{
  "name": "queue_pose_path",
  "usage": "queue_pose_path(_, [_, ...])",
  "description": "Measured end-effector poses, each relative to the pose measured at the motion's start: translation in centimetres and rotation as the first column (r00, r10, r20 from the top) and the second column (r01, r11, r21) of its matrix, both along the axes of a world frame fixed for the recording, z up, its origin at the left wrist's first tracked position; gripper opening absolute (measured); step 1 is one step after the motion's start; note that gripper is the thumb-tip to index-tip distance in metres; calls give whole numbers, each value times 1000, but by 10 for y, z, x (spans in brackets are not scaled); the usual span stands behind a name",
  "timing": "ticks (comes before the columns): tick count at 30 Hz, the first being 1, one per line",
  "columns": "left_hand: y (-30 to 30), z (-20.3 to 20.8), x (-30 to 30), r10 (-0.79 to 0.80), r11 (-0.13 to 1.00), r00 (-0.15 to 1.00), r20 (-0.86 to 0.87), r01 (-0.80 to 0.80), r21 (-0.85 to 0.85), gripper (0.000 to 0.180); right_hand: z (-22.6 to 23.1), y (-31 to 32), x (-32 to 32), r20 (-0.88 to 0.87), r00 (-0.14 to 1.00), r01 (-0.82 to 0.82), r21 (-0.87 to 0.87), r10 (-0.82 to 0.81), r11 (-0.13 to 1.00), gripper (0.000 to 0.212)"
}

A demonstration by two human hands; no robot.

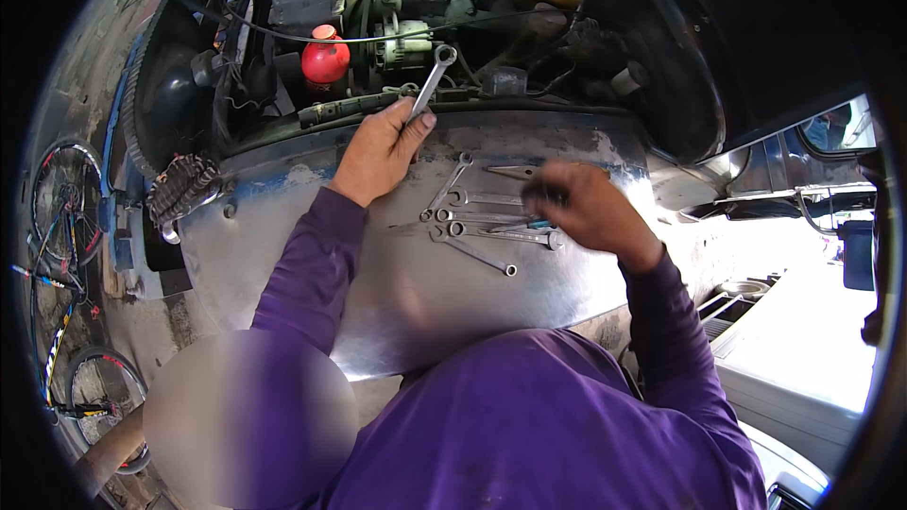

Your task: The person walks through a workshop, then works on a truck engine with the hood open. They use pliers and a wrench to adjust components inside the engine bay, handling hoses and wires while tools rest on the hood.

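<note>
- Gripping bright, smooth metal wrench [432, 81] in left hand [380, 151].
- Lying on scuffed, dull-grey metal fender [397, 293]: shiny metal spanners [482, 227].
- Showing glossy red plastic cap [325, 59], matt purple cloth sleeves [312, 264].

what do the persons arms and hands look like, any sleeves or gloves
Both arms are in long purple sleeves that reach the wrists, matching the purple top. The left hand and right hand are bare: no gloves. No watch or rings can be made out; the right hand is blurred, so small details there cannot be told.
</note>
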State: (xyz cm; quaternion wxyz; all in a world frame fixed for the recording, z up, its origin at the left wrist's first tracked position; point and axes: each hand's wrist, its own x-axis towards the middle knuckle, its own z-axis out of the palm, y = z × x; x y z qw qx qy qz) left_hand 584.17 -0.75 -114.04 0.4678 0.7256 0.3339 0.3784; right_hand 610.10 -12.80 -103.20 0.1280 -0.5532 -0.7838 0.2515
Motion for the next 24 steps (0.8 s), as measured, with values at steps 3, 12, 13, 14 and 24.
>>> queue_pose_path(3, [7,-3,-3,27,988,999,-29,-31,-148,34,-25,-43,-1,191,977,-65,-139,91,988,23])
queue_pose_path(12, [6,0,-7,34,991,999,-38,-39,-128,36,-57,-81,-15,454,863,130,227,-223,965,14])
queue_pose_path(13, [6,1,-8,39,991,999,-34,-43,-130,36,-55,-80,-14,449,870,118,216,-206,969,14])
queue_pose_path(14, [7,1,-8,45,990,998,-34,-49,-130,36,-52,-79,-12,440,879,121,164,-182,979,14])
queue_pose_path(24, [0,3,-9,53,994,990,-132,-66,-92,38,-40,-98,-13,434,886,160,45,-164,986,16])
